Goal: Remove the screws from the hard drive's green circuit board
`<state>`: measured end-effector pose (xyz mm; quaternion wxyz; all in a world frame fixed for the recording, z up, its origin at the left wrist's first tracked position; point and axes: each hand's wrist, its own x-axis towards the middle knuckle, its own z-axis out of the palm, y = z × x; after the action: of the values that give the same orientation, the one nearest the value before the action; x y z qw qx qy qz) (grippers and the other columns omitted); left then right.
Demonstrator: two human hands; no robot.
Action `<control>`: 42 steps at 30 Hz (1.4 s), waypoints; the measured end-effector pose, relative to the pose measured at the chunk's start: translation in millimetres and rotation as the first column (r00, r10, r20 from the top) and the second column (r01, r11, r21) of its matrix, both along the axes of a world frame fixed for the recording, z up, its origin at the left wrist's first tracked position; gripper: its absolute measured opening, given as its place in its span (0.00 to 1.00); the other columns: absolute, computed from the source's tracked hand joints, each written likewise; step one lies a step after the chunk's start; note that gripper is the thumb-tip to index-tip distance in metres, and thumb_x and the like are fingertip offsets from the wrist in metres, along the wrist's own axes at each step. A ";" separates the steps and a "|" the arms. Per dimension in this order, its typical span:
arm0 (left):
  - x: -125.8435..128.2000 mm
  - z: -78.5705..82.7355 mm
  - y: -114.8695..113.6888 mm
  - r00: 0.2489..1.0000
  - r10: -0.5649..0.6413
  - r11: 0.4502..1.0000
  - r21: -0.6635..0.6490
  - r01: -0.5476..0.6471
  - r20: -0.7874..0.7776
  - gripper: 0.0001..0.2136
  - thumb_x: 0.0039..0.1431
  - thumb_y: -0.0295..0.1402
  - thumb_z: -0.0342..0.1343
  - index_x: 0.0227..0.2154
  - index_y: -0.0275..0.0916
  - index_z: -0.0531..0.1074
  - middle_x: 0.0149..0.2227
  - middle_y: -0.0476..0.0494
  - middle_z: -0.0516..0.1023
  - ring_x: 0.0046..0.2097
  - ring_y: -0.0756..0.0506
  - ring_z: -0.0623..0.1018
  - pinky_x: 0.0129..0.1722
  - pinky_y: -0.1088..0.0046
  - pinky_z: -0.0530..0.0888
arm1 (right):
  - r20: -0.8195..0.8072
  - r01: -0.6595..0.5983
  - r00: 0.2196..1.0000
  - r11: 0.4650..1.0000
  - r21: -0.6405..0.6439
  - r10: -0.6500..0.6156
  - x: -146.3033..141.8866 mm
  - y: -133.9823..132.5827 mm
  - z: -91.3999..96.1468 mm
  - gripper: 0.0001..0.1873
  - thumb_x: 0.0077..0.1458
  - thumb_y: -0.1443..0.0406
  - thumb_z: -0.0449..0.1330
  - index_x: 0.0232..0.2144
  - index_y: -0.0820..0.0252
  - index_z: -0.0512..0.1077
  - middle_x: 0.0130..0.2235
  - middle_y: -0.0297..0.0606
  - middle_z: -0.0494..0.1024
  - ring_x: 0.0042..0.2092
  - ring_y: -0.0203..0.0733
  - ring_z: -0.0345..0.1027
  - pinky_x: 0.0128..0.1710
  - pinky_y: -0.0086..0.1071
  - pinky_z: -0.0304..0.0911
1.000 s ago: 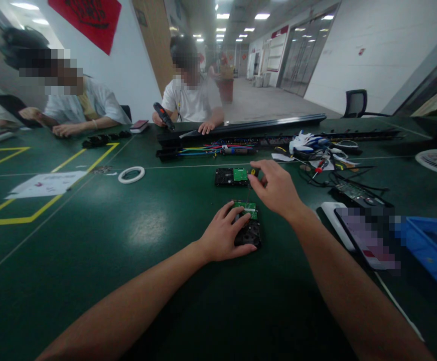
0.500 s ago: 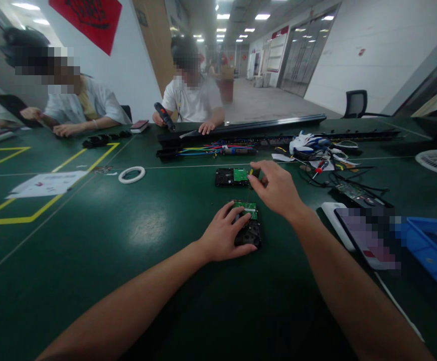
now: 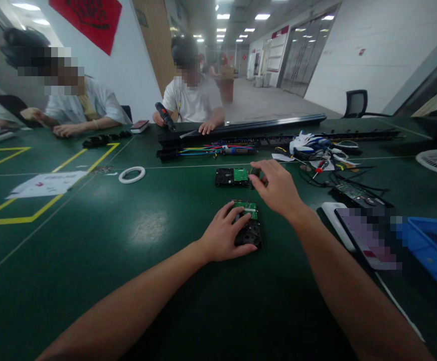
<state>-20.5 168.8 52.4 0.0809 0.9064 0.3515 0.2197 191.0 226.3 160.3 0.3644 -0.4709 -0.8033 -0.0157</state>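
One left hand (image 3: 223, 234) spread on hard drive (image 3: 252, 234), right hand (image 3: 276, 184) pinching screwdriver (image 3: 256, 173).

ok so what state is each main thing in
near black rectangular device with green board: flat, left hand on it
thin dark-handled screwdriver: about upright, pinched in right hand
far black rectangular device with green board: flat, unheld
white ring: lying flat
black power drill: tilted, in co-worker's hand
white-edged phone: face up, lit

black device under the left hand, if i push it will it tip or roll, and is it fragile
The black device probably won't roll or tip, since it's boxy and lies flat on the table. It likely feels stiff, looking like a solid block. Its exposed green board may be fragile.
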 end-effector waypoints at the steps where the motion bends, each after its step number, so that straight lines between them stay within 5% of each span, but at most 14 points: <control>1: 0.0 -0.1 0.0 1.000 0.000 1.000 0.001 0.000 0.000 0.44 0.60 0.66 0.57 0.70 0.42 0.63 0.68 0.33 0.65 0.74 0.23 0.55 0.72 0.37 0.60 | -0.005 0.000 1.000 1.000 -0.001 0.000 0.2 0.4 -0.4 0.13 0.66 0.62 0.57 0.51 0.56 0.73 0.51 0.47 0.78 0.41 0.48 0.74 0.50 0.46 0.68; 8: -0.2 -0.6 -0.2 1.000 -0.002 1.000 0.007 0.002 0.002 0.44 0.61 0.66 0.57 0.70 0.41 0.63 0.67 0.33 0.66 0.74 0.23 0.55 0.72 0.38 0.60 | 0.006 0.031 1.000 0.999 -0.014 -0.031 -0.4 0.5 1.0 0.11 0.65 0.62 0.60 0.48 0.56 0.72 0.45 0.44 0.80 0.38 0.46 0.72 0.45 0.43 0.66; 18: -0.2 0.4 -0.7 1.000 0.001 1.000 -0.008 0.000 0.013 0.43 0.60 0.66 0.57 0.70 0.44 0.63 0.68 0.34 0.66 0.74 0.24 0.55 0.71 0.36 0.60 | 0.050 0.022 0.999 0.998 -0.054 -0.020 -2.6 -5.3 6.5 0.12 0.67 0.61 0.59 0.50 0.53 0.76 0.48 0.44 0.79 0.41 0.47 0.74 0.47 0.44 0.69; 28: -0.6 0.6 -0.3 1.000 -0.004 1.000 0.001 0.004 -0.002 0.44 0.60 0.66 0.57 0.70 0.42 0.63 0.68 0.32 0.65 0.74 0.24 0.55 0.71 0.37 0.60 | 0.068 -0.041 0.997 0.997 -0.071 0.046 -4.7 -5.8 7.7 0.16 0.64 0.65 0.57 0.53 0.56 0.74 0.53 0.47 0.81 0.53 0.53 0.75 0.53 0.47 0.69; 35: 0.5 -0.3 0.4 1.000 -0.005 1.000 0.001 0.005 0.025 0.43 0.60 0.65 0.59 0.69 0.44 0.64 0.67 0.33 0.66 0.74 0.23 0.56 0.71 0.36 0.60 | 0.144 0.032 0.989 0.997 -0.069 -0.022 -11.0 -6.3 6.4 0.06 0.63 0.64 0.55 0.39 0.56 0.71 0.43 0.44 0.79 0.44 0.49 0.73 0.42 0.40 0.65; 42: 0.5 -0.3 0.2 1.000 -0.002 1.000 0.003 0.002 0.019 0.43 0.60 0.66 0.58 0.70 0.43 0.63 0.67 0.33 0.66 0.74 0.24 0.55 0.71 0.37 0.61 | 0.274 0.062 0.961 0.996 -0.058 -0.044 -15.7 -0.9 13.8 0.05 0.63 0.64 0.55 0.37 0.57 0.72 0.40 0.45 0.79 0.39 0.48 0.71 0.38 0.39 0.63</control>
<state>-20.0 169.0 52.0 0.0831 0.9047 0.3497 0.2286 175.3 225.4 174.1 0.2341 -0.4972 -0.8330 -0.0637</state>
